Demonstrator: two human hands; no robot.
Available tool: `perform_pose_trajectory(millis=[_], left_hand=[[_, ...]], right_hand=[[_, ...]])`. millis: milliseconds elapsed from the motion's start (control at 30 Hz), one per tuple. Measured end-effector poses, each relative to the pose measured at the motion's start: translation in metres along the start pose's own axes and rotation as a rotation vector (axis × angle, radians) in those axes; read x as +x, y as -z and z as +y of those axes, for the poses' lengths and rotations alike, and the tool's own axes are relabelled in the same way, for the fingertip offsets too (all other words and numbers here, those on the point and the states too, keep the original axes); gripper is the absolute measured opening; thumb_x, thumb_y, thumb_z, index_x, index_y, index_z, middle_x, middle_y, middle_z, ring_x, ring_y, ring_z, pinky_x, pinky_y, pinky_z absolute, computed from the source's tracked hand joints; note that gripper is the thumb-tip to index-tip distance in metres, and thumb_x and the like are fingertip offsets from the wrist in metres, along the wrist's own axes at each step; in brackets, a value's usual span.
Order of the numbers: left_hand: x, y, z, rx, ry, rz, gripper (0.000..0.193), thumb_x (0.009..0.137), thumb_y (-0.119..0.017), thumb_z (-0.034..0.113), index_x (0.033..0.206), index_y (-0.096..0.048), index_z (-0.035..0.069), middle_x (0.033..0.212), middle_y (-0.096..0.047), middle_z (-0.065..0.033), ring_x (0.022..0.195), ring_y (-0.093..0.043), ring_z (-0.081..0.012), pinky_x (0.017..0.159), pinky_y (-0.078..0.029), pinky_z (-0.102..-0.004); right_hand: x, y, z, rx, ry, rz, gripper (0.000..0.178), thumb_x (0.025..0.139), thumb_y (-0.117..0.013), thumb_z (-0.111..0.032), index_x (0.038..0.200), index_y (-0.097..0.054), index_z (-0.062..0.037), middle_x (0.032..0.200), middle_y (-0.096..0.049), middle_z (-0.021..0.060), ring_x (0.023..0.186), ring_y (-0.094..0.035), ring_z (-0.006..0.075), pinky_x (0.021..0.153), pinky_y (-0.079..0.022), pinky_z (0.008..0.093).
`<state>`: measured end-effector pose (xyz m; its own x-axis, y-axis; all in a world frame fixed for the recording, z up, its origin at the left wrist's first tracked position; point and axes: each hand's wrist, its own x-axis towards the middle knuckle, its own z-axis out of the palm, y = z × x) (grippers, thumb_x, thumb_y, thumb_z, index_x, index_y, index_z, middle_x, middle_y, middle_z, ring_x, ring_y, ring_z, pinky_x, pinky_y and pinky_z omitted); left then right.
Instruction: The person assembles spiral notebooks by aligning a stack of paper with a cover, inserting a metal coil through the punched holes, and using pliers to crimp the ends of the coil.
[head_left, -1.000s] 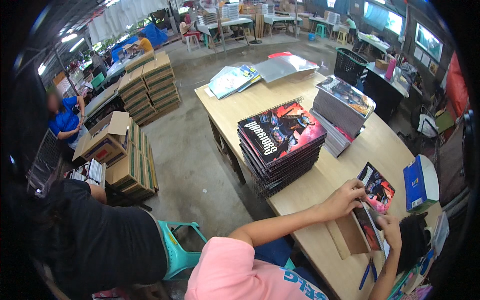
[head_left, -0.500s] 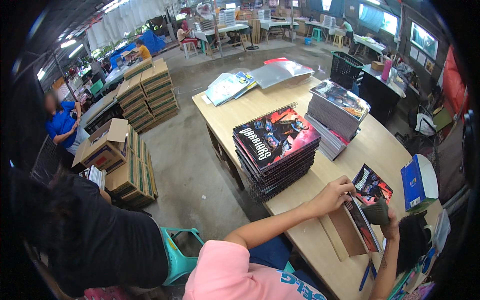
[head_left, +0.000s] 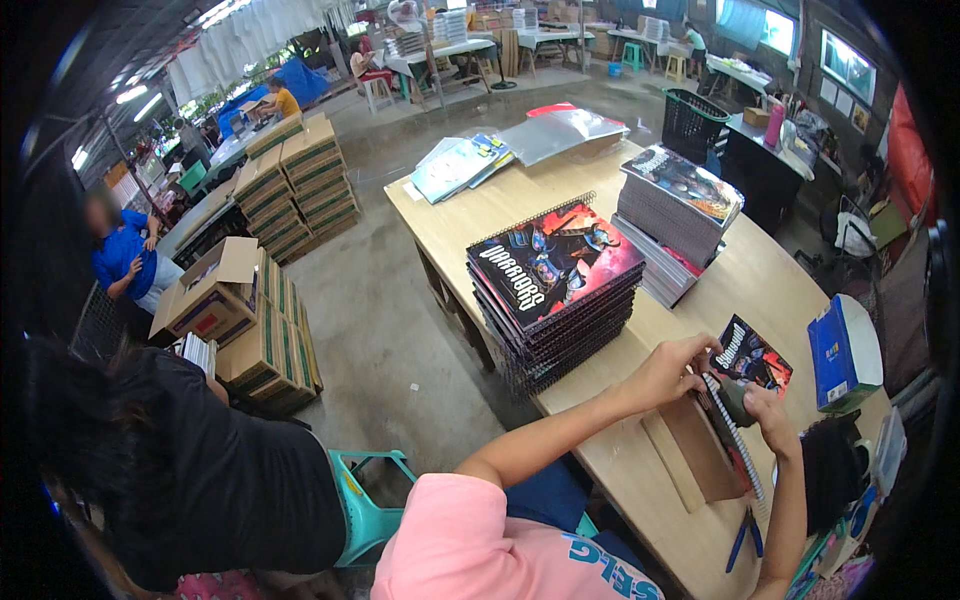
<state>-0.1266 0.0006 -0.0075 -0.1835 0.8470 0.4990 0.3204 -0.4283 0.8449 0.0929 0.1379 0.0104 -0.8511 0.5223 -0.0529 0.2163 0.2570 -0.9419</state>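
A spiral-bound notebook [head_left: 738, 448] with a dark and red cover stands on edge against a brown wooden block stand [head_left: 690, 455], its coil edge upward. My left hand [head_left: 678, 368] is closed, its fingers pinching the far end of the coil edge. In my right hand [head_left: 774, 418] is a dark olive-grey object [head_left: 735, 400], held against the coil near the left fingers; its kind is unclear. Just beyond lies a loose cover [head_left: 752, 357] with the same red and black art. Blue pliers-like handles [head_left: 744, 540] rest beside the stand's near end.
A tall pile of bound notebooks [head_left: 555, 300] stands left of my hands, with stacked unbound ones [head_left: 675, 215] behind. A blue box [head_left: 845, 352] is at the right edge. Clear plastic sheets [head_left: 565, 138] lie at the far end. A person in black [head_left: 220, 470] sits at my left, near cartons [head_left: 265, 350].
My right hand has moved farther along the coil toward my left hand, bringing the olive-grey object with it. My left hand stays at the notebook's far end.
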Motion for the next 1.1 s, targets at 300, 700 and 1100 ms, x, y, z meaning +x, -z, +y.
perform_pose_trajectory(millis=[300, 700, 1100], left_hand=[[0.000, -0.007, -0.022, 0.039, -0.063, -0.029, 0.028, 0.072, -0.075, 0.002, 0.098, -0.065, 0.004, 0.087, -0.062, -0.0056, 0.081, -0.063, -0.0152, 0.070, -0.053, -0.0310], [0.000, -0.002, -0.045, -0.277, 0.147, -0.215, 0.029, 0.075, -0.073, 0.000, 0.103, -0.067, 0.007, 0.112, -0.055, -0.0020, 0.097, -0.054, -0.0109, 0.079, -0.048, -0.0245], [-0.004, -0.018, -0.044, -0.366, 0.258, -0.097, 0.017, 0.076, -0.075, 0.007, 0.090, -0.067, 0.005, 0.107, -0.058, -0.0021, 0.085, -0.052, -0.0067, 0.071, -0.039, -0.0188]], right_hand=[[-0.018, 0.002, 0.069, -0.783, 0.123, 0.244, 0.046, 0.073, -0.076, -0.030, 0.112, -0.070, -0.0072, 0.116, -0.054, 0.0216, 0.116, -0.051, 0.0364, 0.100, -0.040, 0.0405], [-0.137, -0.012, 0.071, -0.797, -0.129, 0.654, 0.056, 0.079, -0.068, -0.021, 0.131, -0.053, -0.0083, 0.136, -0.044, 0.0213, 0.124, -0.043, 0.0403, 0.107, -0.034, 0.0453], [-0.213, -0.031, 0.085, -0.779, -0.089, 1.284, 0.036, 0.090, -0.054, -0.009, 0.123, -0.053, 0.0025, 0.114, -0.051, 0.0212, 0.111, -0.049, 0.0375, 0.098, -0.038, 0.0412]])
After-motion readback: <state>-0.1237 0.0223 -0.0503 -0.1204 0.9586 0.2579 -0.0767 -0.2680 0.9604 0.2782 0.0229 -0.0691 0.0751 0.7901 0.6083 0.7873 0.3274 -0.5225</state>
